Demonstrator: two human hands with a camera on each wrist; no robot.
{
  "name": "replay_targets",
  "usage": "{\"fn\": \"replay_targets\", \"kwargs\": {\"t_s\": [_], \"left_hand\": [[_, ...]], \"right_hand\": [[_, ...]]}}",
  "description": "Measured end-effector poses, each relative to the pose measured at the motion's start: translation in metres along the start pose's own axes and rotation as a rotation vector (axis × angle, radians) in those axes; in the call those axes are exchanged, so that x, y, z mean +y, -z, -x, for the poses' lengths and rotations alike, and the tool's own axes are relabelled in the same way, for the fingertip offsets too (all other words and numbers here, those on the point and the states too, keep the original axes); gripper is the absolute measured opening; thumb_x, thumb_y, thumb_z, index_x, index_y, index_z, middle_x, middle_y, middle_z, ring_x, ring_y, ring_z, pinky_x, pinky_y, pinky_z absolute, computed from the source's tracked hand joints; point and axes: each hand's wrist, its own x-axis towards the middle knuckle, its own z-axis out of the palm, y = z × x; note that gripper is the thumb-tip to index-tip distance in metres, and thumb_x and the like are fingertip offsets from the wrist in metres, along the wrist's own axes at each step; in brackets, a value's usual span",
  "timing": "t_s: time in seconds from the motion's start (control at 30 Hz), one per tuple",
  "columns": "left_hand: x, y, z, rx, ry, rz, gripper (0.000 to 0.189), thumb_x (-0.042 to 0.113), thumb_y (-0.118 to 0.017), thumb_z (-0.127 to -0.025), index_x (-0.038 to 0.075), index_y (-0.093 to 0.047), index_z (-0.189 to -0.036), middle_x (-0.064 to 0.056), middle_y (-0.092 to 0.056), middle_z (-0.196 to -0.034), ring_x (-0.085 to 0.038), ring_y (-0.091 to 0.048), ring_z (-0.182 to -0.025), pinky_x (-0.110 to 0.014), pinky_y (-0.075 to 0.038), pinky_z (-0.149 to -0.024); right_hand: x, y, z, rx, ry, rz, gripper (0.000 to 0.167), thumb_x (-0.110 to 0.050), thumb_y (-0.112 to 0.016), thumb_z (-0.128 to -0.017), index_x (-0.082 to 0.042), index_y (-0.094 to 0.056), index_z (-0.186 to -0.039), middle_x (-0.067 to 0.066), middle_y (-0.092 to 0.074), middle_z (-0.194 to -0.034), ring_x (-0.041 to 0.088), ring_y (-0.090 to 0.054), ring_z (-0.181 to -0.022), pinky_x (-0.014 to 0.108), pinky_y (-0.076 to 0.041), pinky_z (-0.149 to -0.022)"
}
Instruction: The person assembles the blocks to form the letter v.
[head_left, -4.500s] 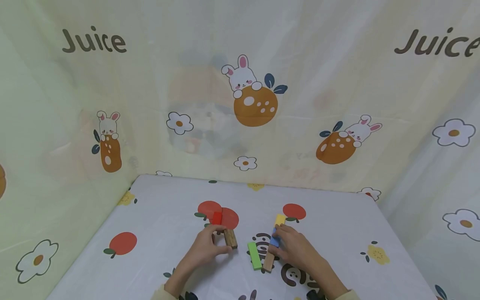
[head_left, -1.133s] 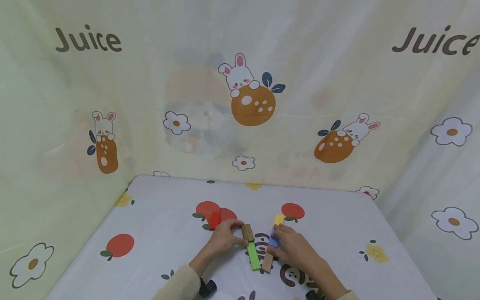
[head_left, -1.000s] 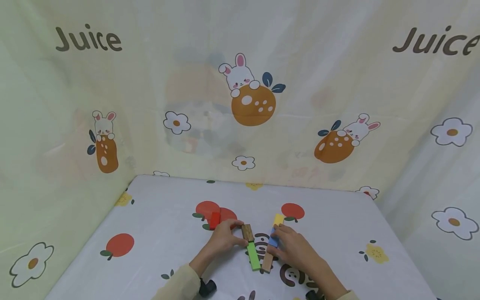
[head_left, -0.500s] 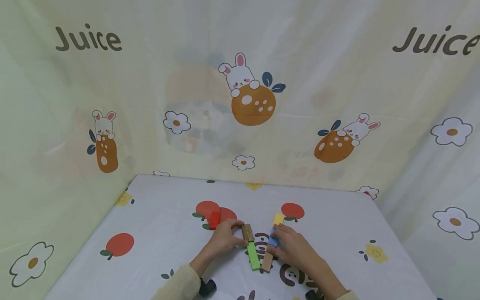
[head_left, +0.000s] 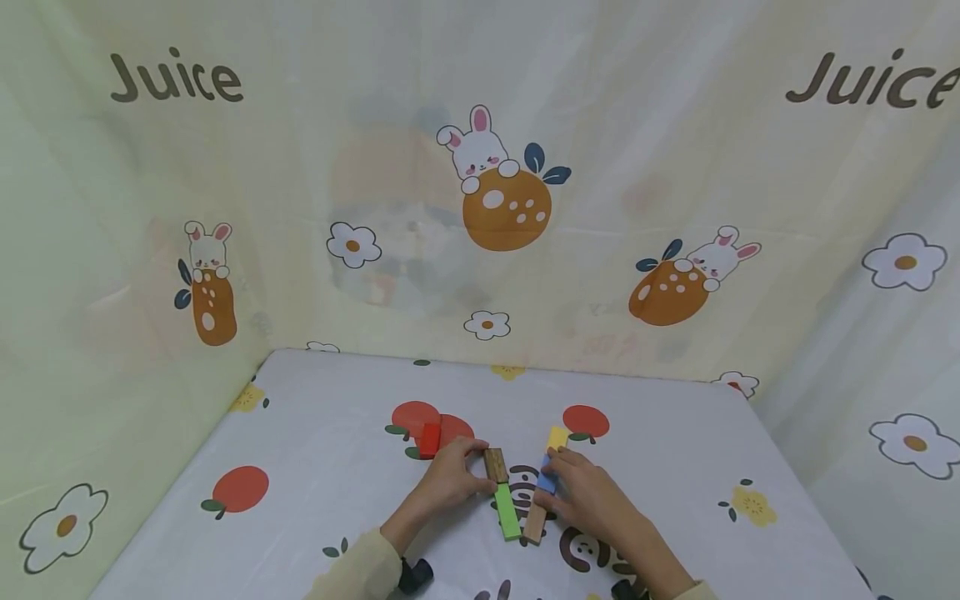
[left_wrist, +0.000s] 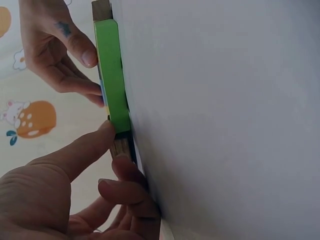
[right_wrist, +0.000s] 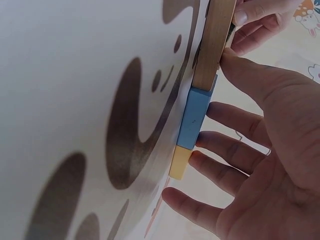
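Between thumb and fingertip, my left hand (head_left: 447, 477) holds a dark brown wooden block (head_left: 495, 466) lying end to end with a green block (head_left: 507, 512). In the left wrist view, the thumb is at the joint with the green block (left_wrist: 111, 75). My right hand (head_left: 595, 493) rests outstretched fingers on a second row: a yellow block (head_left: 557, 437), a blue block (head_left: 547, 475) and a light wooden block (head_left: 535, 523). In the right wrist view, its fingertips touch the blue block (right_wrist: 194, 117) and the yellow block (right_wrist: 180, 162). The two rows draw closer together at the near end.
A red block (head_left: 430, 441) lies beyond the left hand, over a printed apple. The white tablecloth (head_left: 337, 442) carries fruit and animal prints. A patterned curtain (head_left: 405, 183) stands behind and along both sides. Black wrist straps show on the wrists.
Since the oldest frame, my left hand has moved the dark brown block rightward, to the far end of the green block. The right hand stays in place. Nothing visibly changes during the last second.
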Motion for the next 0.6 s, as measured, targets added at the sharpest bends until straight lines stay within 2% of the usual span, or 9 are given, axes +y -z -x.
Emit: {"fn": "replay_targets", "kwargs": {"t_s": [0.6], "left_hand": [[0.0003, -0.0007, 0.001, 0.004, -0.001, -0.006, 0.059, 0.018, -0.091, -0.082, 0.007, -0.069, -0.136, -0.014, -0.065, -0.136, -0.035, -0.058, -0.134, -0.057, -0.054, -0.111]], "right_hand": [[0.0042, -0.0022, -0.0014, 0.023, 0.025, -0.005, 0.049, -0.047, -0.084, -0.089, -0.012, -0.074, -0.122, 0.014, -0.065, -0.148, 0.036, -0.061, -0.138, 0.054, -0.057, -0.108]]}}
